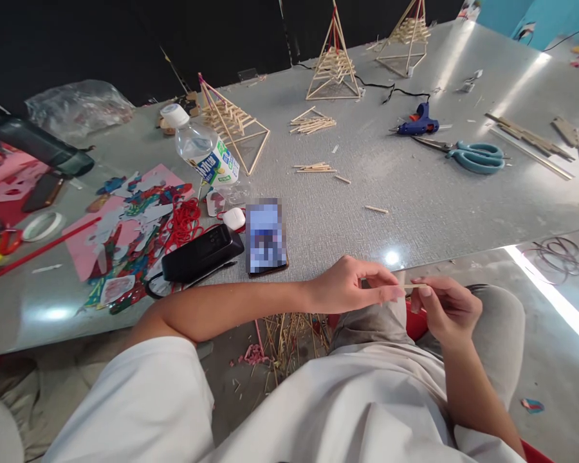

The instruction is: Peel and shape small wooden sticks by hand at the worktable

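My left hand (352,286) and my right hand (446,308) meet just below the grey table's (415,206) front edge, over my lap. Both are closed in a pinch on one thin wooden stick (409,286), each at one end of it. On the table ahead lie small piles of loose sticks (313,123) and another short pile of sticks (314,168). A stick pyramid (234,125) lies tipped on its side beside a plastic water bottle (202,149). Two more upright stick pyramids (334,64) stand at the back.
A blue glue gun (417,122) and teal scissors (473,155) lie at the right. A phone (266,236), a black case (202,254), red cord (183,222) and coloured paper scraps (125,238) sit at the left. Stick offcuts (289,337) litter the floor under the table.
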Demonstrator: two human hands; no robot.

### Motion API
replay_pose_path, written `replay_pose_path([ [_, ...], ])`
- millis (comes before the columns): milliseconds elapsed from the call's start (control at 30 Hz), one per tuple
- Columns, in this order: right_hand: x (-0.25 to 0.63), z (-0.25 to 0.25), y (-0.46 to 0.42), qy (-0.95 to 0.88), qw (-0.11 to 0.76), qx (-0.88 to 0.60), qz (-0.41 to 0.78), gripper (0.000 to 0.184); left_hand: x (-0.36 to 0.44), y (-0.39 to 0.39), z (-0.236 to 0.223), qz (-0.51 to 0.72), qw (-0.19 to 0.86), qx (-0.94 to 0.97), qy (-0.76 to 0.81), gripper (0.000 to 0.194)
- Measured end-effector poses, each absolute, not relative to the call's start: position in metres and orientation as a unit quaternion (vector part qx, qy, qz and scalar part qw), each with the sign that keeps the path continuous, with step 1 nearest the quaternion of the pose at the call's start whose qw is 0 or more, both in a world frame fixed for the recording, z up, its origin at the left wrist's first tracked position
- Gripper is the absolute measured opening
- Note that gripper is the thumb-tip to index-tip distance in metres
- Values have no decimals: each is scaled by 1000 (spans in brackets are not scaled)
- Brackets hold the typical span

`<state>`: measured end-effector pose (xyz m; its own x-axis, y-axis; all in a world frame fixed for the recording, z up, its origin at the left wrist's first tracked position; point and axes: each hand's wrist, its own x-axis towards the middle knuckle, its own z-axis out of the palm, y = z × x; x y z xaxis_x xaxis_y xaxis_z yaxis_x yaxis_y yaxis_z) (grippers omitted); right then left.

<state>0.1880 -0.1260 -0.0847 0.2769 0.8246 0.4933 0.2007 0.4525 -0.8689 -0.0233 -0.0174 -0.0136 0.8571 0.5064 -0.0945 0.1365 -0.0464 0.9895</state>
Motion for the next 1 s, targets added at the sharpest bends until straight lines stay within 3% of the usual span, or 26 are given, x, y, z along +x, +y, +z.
replay_pose_path([
  [367,180,-76,-122,-634,606,-433,212,24,-23,-18,-16,150,624,726,246,28],
  [733,182,-80,-123,-569,636,-467,231,11,-22,-18,-19,158,616,737,228,27],
  [1000,177,-75,-123,-607,621,-437,233,14,-23,-18,-15,158,661,690,248,27],
])
